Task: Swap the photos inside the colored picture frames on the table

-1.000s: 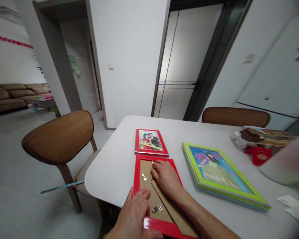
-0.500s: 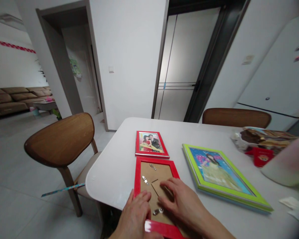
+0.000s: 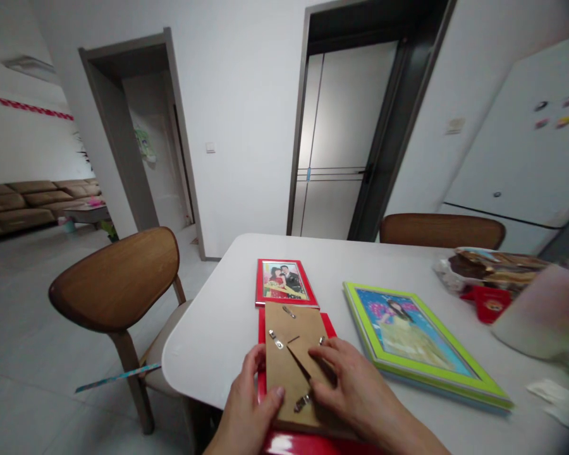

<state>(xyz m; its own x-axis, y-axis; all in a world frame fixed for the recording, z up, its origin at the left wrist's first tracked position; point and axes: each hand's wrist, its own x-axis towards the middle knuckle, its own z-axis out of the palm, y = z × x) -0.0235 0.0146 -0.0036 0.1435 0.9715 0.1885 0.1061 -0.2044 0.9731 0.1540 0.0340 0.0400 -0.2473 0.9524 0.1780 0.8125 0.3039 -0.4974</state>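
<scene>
A brown picture frame backing board (image 3: 284,366) with several metal clips sits raised and slightly turned over a red picture frame (image 3: 284,442) at the table's front edge. My left hand (image 3: 251,401) grips the board's left edge, thumb on top and fingers along the side. My right hand (image 3: 351,385) pinches the board's stand flap, which is tilted up from a slit in the middle. Farther back lies another red picture frame (image 3: 288,282), holding a photo of two people. A green picture frame (image 3: 417,328) lies on the right, its photo showing a person in a pale dress.
The white table (image 3: 208,335) carries a brown bag (image 3: 497,268), a red packet (image 3: 490,304), a pale pinkish container (image 3: 540,313) and crumpled tissue (image 3: 552,393) on the right. Wooden chairs stand at left (image 3: 118,278) and behind the table (image 3: 440,230).
The backing board has come up out of the red frame and now lies above its rim. My left hand has shifted onto the board's edge; my right hand lifts with the flap.
</scene>
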